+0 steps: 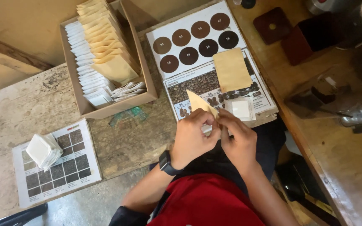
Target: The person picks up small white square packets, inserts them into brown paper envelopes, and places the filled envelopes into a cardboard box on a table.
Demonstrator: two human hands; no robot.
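Observation:
My left hand [191, 138], with a black watch on the wrist, and my right hand [235, 136] meet above the table's front edge. Together they pinch a small tan paper pouch [197, 102] that tilts up and to the left. Something small and white shows between my fingers, too hidden to identify. Just beyond my right hand lies a small white filter bag [240, 109] on a printed chart [214, 83] of brown circles and bean photos. A second tan pouch [231, 69] lies flat on that chart.
A cardboard box [78, 90] at the back left holds rows of tan pouches and white bags. A stack of white bags [42, 150] rests on a grey-square chart [70, 167] at front left. Dark red containers [311, 35] and a metal tool [357, 117] sit right.

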